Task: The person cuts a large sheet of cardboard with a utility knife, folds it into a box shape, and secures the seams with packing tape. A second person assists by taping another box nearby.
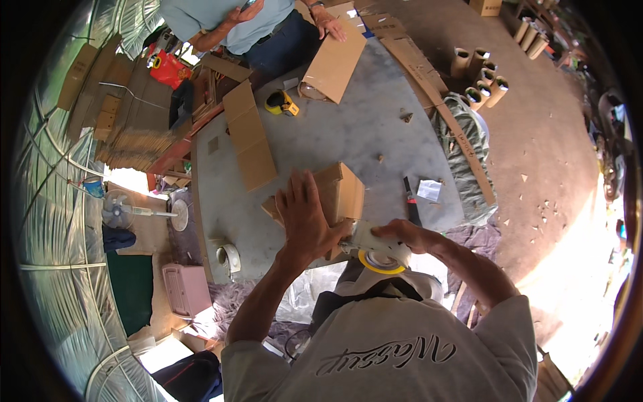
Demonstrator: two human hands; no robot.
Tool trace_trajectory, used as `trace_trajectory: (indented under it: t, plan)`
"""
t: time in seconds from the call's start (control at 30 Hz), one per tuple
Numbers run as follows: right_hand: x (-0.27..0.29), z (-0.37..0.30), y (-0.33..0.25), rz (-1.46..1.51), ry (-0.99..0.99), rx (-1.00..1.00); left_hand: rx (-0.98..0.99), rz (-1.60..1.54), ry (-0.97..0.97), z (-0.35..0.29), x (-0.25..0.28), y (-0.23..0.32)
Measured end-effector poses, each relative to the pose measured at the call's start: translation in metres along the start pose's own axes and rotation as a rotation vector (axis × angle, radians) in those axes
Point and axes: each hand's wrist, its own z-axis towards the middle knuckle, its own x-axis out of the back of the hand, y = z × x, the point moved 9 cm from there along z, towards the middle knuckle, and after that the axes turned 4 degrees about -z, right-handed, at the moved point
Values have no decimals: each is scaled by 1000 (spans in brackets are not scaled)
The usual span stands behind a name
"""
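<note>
A small brown cardboard box [345, 194] lies at the table's near edge in front of me. My left hand [303, 214] rests on the box's left side, fingers spread, its thumb reaching toward the near end. In my right hand [408, 234] is a pale tape dispenser [365, 238] with a yellow-rimmed roll, its front end against the box's near end. The contact between dispenser and cardboard is partly hidden. To the right of the box lies a black-and-red utility knife [410, 201], beside a small white sheet [429, 189].
Across the grey table [321, 137], another person's hand [328, 23] touches a larger carton [335, 63]. A yellow tape dispenser [281, 102], flat cardboard [249, 137] and a tape roll [228, 258] lie on the table. Cardboard tubes [497, 92] stand on the floor to the right.
</note>
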Motion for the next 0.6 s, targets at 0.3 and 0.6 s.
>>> trace_trajectory:
  t: [0.3, 0.6]
  plan:
    - [1, -24, -60, -183, 28, -243, 97, 21, 56, 7, -18, 13]
    - [-27, 15, -54, -1229, -73, -192, 49, 158, 144, 13, -12, 28]
